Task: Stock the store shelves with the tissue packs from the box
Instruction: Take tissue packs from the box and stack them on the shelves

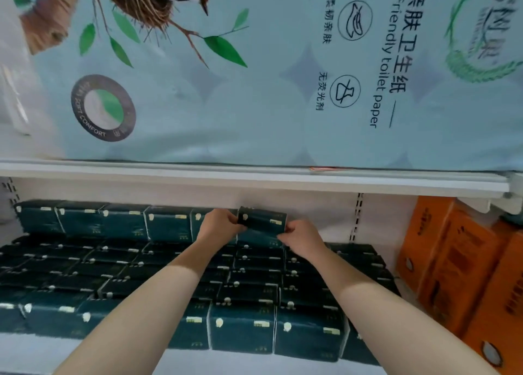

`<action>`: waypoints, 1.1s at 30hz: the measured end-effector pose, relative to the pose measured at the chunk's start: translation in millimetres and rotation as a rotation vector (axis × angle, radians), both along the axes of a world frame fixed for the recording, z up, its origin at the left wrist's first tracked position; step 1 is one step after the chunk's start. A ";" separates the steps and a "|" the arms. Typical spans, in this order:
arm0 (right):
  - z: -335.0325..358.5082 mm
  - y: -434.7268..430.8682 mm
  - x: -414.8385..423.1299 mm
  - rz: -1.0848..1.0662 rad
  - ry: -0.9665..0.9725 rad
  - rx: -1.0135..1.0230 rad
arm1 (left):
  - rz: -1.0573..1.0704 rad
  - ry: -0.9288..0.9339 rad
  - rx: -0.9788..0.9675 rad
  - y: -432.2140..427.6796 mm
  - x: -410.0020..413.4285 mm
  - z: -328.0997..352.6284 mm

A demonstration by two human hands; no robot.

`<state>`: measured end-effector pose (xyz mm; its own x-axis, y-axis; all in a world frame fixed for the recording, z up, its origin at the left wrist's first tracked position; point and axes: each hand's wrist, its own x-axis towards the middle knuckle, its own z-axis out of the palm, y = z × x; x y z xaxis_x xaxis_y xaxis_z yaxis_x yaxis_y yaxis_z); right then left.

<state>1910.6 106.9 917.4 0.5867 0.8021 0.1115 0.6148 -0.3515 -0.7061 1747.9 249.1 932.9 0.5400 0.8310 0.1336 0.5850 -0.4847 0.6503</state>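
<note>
Along the front edge of the lower shelf (85, 349) we see a row of dark green tissue packs (243, 326) standing side by side; behind it more rows of the same packs fill the shelf back to its rear wall; two bare forearms reach over them. At the right edge of the shelf stand orange packs (452, 261), touching the green ones. Toward the back, the left hand (219, 224) has its fingers curled round the left end of one tissue pack (261, 220); the right hand (301, 237) pinches its lower right corner between thumb and fingertips. This held pack is lifted and slightly tilted at the right end of the rearmost raised row, close to the back wall (whether it touches the packs beneath we cannot tell). Above runs the white upper shelf (254, 180); on it rests a large pale blue toilet paper pack (254, 77) printed with a bird and nest.
</note>
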 end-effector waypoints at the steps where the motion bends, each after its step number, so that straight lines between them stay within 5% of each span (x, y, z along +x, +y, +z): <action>1: -2.0 2.1 1.0 -0.006 0.008 0.004 | 0.008 0.003 0.008 -0.4 1.4 -1.4; 20: -15.3 18.8 -1.6 -0.038 -0.099 0.033 | 0.103 0.395 0.269 -3.2 12.8 -18.1; 33: -11.0 4.4 -8.0 0.028 -0.034 0.092 | 0.010 0.405 0.261 -5.8 -11.7 -16.7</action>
<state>1902.6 111.3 906.4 0.5585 0.8037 0.2051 0.6479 -0.2683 -0.7129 1736.2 243.3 916.3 0.5839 0.8031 0.1191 0.7716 -0.5945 0.2261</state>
